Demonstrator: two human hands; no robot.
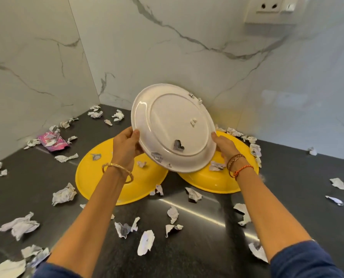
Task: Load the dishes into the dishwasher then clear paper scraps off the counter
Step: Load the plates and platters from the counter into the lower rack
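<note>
White plate (173,127) tilted, scraps clinging

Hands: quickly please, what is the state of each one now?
Left hand: grips the left rim of the white plate, which is tilted above the counter.
Right hand: holds the plate's right rim.

A round white plate (173,127) looks like glazed ceramic, smooth with a soft sheen. Two yellow oval dishes (99,177) appear to be glossy plastic — one left, one right. The dark stone-like counter (207,247) is polished and reflects a streak of light. Crumpled white paper scraps (64,195) look matt and creased. The white marble-patterned wall (167,47) is smooth, grey-veined, faintly shiny. A pink wrapper (52,142), far left, looks like shiny foil.
</note>
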